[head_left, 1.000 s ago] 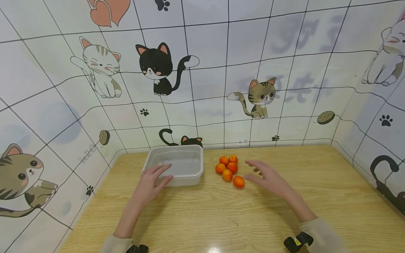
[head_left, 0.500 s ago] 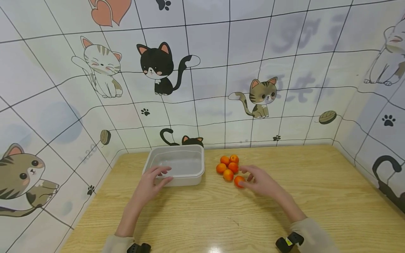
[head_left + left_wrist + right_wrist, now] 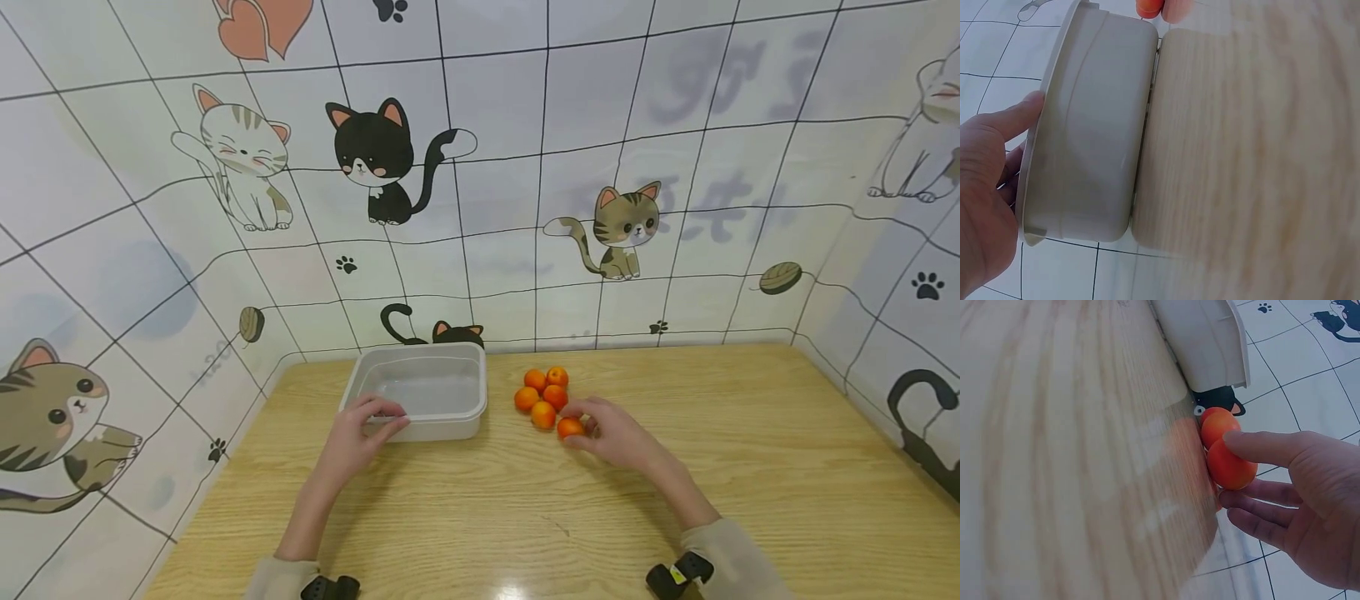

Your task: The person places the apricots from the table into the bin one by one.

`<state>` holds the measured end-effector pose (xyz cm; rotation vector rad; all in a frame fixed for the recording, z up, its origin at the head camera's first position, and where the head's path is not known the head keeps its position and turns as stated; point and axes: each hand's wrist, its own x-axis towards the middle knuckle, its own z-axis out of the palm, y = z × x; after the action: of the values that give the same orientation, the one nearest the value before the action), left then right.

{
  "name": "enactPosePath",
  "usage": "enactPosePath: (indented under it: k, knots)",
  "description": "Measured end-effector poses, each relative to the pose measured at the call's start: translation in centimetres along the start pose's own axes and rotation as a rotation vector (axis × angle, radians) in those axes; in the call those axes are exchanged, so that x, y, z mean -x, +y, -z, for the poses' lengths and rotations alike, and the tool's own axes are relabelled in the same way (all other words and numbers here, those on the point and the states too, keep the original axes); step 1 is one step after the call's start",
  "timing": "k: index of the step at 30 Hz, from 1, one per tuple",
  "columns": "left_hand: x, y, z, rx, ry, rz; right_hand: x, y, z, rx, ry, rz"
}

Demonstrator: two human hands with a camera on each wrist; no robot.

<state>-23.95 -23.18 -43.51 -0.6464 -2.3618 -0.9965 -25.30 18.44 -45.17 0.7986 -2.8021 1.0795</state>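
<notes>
My left hand is at the near rim of a white plastic box. In the left wrist view its thumb lies at the rim, and the other fingers are bent behind it. A small mandarin sits on the table between the thumb and fingers of my right hand. The right wrist view shows the thumb on top of this mandarin and the fingers curled around its other side. Just beyond it, several more mandarins form a loose cluster to the right of the box.
A wooden table carries everything. Behind it and at both sides stand white walls with a grid and cartoon cats. The box is near the back edge, its inside showing bare in the head view.
My right hand has moved left onto the nearest mandarin and its fingers have drawn in around it. The left fingers have curled down at the box's rim; the box stays in place.
</notes>
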Motion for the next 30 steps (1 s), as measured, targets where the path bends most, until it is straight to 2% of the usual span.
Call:
enactPosePath:
  k: [8, 17, 25, 30]
  knots:
    - [-0.1, 0.0, 0.0, 0.042, 0.000, 0.045, -0.3, 0.2, 0.3, 0.009, -0.002, 0.042]
    - [0.0, -0.1, -0.2, 0.100, 0.002, 0.121, -0.6, -0.6, 0.5, -0.009, 0.033, -0.005]
    - [0.2, -0.3, -0.3, 0.106, 0.013, 0.116, -1.1, -1.9, 0.7, -0.027, 0.066, 0.009]
    - [0.3, -0.2, -0.1, 0.111, 0.007, 0.134, -1.5, -2.6, 0.6, -0.036, 0.102, -0.010]
